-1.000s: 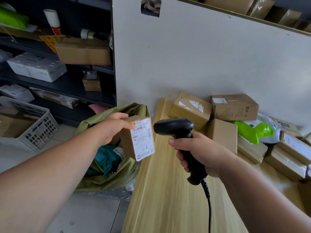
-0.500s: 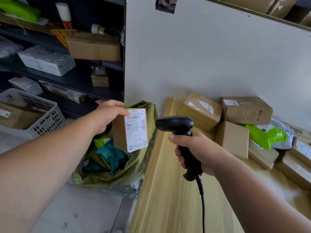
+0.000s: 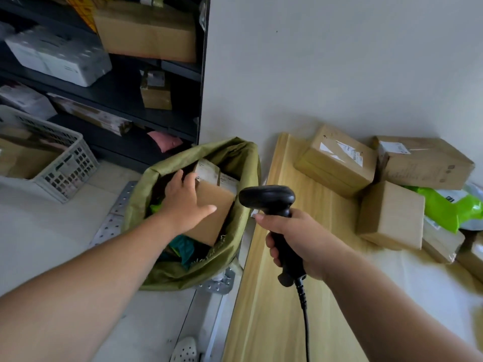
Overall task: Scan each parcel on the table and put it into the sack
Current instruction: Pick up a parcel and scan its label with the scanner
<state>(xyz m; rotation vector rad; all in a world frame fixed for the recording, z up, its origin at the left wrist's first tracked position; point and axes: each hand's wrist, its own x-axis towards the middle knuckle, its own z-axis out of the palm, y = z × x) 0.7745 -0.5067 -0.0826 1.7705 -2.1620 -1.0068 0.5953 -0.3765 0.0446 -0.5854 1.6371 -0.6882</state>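
Nearest the camera, two bare forearms are reaching forward. The right hand (image 3: 300,241) is gripping the handle of one black handheld barcode scanner (image 3: 266,198), fingers curled round it. The scanner's head is pointing left and its black cable (image 3: 304,317) is hanging down over the pale wooden worktop (image 3: 274,296).

The left hand (image 3: 185,202) is reaching into the olive-green woven sack (image 3: 235,244) with fingers straight and spread, gripping nothing. It is lying over the top face of one plain brown cardboard parcel (image 3: 211,218). Whether the palm is pressing on the parcel, I cannot tell. That parcel is sitting tilted inside the sack's open mouth, against the side nearest the worktop. Just behind it in the sack, a second cardboard box with white labels (image 3: 209,168) is showing, and a crumpled teal plastic bag (image 3: 183,246) is lying below it.

The sack is standing on the floor, touching the worktop's left edge.

Farther along the worktop, against the white wall (image 3: 339,74), four brown cardboard boxes (image 3: 392,215) are lying piled together. A fifth is being cut off by the right edge. One bright green plastic mailer bag (image 3: 449,205) is lying wedged among them.

Farthest left, one white plastic lattice crate (image 3: 65,163) is sitting on the floor before the black shelving unit (image 3: 183,74), which is carrying more boxes.
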